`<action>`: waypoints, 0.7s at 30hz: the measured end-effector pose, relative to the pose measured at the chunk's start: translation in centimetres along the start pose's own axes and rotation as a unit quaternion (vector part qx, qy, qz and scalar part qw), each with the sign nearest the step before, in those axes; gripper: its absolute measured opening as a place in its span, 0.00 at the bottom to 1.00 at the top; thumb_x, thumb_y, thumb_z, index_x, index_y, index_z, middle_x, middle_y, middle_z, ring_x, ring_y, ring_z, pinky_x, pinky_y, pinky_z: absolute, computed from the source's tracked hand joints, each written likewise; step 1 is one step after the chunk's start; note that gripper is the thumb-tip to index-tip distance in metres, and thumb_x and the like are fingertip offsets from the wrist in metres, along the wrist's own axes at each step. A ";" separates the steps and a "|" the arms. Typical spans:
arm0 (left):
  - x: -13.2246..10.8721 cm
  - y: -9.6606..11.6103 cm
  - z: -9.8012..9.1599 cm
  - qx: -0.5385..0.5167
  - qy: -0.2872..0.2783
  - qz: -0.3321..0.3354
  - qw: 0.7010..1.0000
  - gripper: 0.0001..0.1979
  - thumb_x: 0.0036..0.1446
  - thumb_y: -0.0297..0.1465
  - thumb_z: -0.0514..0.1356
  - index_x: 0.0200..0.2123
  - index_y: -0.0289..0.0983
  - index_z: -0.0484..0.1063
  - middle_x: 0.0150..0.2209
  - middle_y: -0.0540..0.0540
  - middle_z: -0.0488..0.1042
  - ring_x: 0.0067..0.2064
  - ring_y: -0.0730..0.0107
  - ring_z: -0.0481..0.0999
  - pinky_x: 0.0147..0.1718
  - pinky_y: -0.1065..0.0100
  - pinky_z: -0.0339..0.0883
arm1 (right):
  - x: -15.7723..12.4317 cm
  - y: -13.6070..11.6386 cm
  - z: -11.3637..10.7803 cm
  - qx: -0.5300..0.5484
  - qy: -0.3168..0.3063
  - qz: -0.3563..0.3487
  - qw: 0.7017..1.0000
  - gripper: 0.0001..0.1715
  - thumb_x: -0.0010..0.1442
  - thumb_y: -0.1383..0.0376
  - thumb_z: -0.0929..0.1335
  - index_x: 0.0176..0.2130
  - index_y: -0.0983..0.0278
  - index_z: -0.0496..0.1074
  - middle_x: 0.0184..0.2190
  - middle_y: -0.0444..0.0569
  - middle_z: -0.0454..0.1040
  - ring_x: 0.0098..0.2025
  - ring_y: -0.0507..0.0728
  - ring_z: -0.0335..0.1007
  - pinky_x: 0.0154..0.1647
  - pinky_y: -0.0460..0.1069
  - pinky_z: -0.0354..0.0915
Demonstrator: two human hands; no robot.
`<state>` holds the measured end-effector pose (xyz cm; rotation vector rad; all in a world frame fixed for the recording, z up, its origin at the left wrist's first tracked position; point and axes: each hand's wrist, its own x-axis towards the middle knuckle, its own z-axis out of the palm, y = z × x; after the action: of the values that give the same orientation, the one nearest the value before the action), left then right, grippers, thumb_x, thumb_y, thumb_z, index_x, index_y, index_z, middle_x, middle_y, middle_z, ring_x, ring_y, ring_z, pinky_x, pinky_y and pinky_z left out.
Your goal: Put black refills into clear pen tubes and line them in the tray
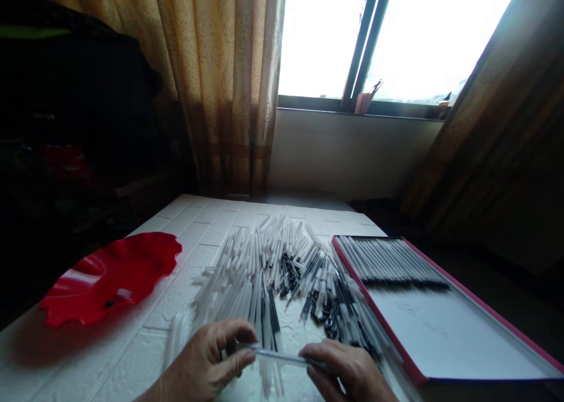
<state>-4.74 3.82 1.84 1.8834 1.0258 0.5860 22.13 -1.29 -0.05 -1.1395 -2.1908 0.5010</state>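
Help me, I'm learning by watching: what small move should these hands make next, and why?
I'd probably ease the right hand off the clear pen tube while the left hand holds its other end: the hands hide both ends, so whether it has a black end like the pens lined up in the red-edged box cannot be told.

From your head, the one camera faces forward and down across a white, brick-patterned tabletop, whose near part runs out of the bottom of the frame. It sits close above your bare left hand and bare right hand, low in the picture, and well back from the bright, dark-framed glass window at upper right and the gold, patterned fabric curtain at upper left of centre.
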 end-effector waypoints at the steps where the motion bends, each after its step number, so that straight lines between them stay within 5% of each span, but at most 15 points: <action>1: -0.1 0.0 0.0 0.039 0.006 0.026 0.999 0.08 0.58 0.35 0.58 0.35 0.38 0.74 0.29 0.50 0.75 0.30 0.71 0.73 0.32 0.73 0.66 | 0.0 0.1 0.1 -0.008 -0.003 0.000 1.000 0.12 0.65 0.65 0.63 0.44 0.61 0.75 0.32 0.49 0.79 0.31 0.53 0.76 0.32 0.43 0.67; 8: -0.6 -0.3 0.7 0.157 0.011 0.133 0.979 0.04 0.58 0.29 0.60 0.36 0.41 0.74 0.32 0.49 0.80 0.32 0.69 0.79 0.32 0.75 0.67 | -0.2 1.0 1.5 -0.041 -0.029 -0.014 0.999 0.13 0.63 0.63 0.65 0.43 0.62 0.77 0.29 0.49 0.80 0.29 0.55 0.77 0.30 0.43 0.69; 12: -0.5 -0.4 0.9 0.113 0.013 0.099 0.989 0.05 0.58 0.33 0.59 0.35 0.41 0.74 0.30 0.50 0.79 0.31 0.69 0.77 0.31 0.74 0.66 | -0.1 0.7 1.4 -0.001 -0.033 0.008 0.999 0.14 0.63 0.62 0.64 0.43 0.62 0.77 0.30 0.49 0.81 0.31 0.54 0.78 0.32 0.43 0.69; 16: -0.6 0.2 0.4 0.025 -0.024 0.025 0.999 0.18 0.62 0.47 0.54 0.40 0.40 0.72 0.31 0.51 0.74 0.26 0.72 0.70 0.25 0.75 0.63 | 0.2 -0.1 0.5 0.039 -0.011 0.019 0.999 0.15 0.65 0.61 0.63 0.42 0.63 0.77 0.31 0.49 0.80 0.32 0.54 0.78 0.34 0.43 0.68; 21: -0.7 0.6 0.1 0.102 -0.030 0.042 0.993 0.28 0.64 0.54 0.43 0.23 0.39 0.60 0.22 0.54 0.60 0.25 0.72 0.64 0.25 0.74 0.56 | 0.2 -0.4 0.2 0.053 -0.002 0.026 0.998 0.15 0.67 0.60 0.62 0.41 0.63 0.76 0.30 0.49 0.80 0.31 0.53 0.77 0.33 0.43 0.67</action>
<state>-4.86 3.01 2.33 2.1188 1.0027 0.4836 21.72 -1.37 0.06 -1.1428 -2.1154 0.6334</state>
